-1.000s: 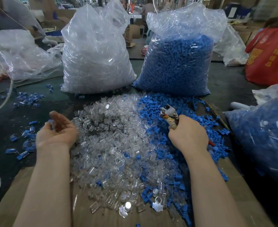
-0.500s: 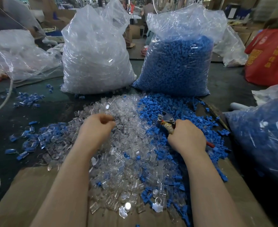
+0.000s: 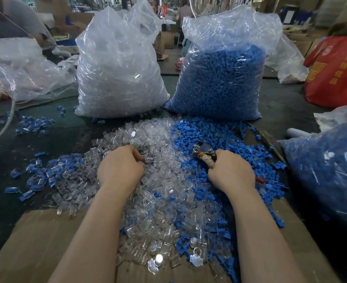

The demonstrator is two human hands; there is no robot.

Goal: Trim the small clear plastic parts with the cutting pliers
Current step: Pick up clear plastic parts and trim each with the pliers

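Note:
A heap of small clear plastic parts (image 3: 148,193) lies across the middle of the table, with a heap of blue parts (image 3: 219,139) along its right side. My left hand (image 3: 120,170) rests knuckles-up on the clear heap, fingers curled down and pinching a clear part (image 3: 148,159) at its fingertips. My right hand (image 3: 230,172) grips the cutting pliers (image 3: 204,153) by their wrapped handles. The metal jaws point up and left, a short way right of my left hand. A red handle tip (image 3: 259,180) sticks out behind my right hand.
A big bag of clear parts (image 3: 117,74) and a big bag of blue parts (image 3: 219,78) stand behind the heaps. Another bag of blue parts (image 3: 327,170) lies at the right, a red bag (image 3: 336,72) beyond it. Clear-and-blue pieces (image 3: 38,178) lie at the left. Cardboard (image 3: 36,242) covers the near table.
My left hand moved from the blue pieces at the left into the clear heap and closed on a part. My right hand with the pliers stayed almost in place.

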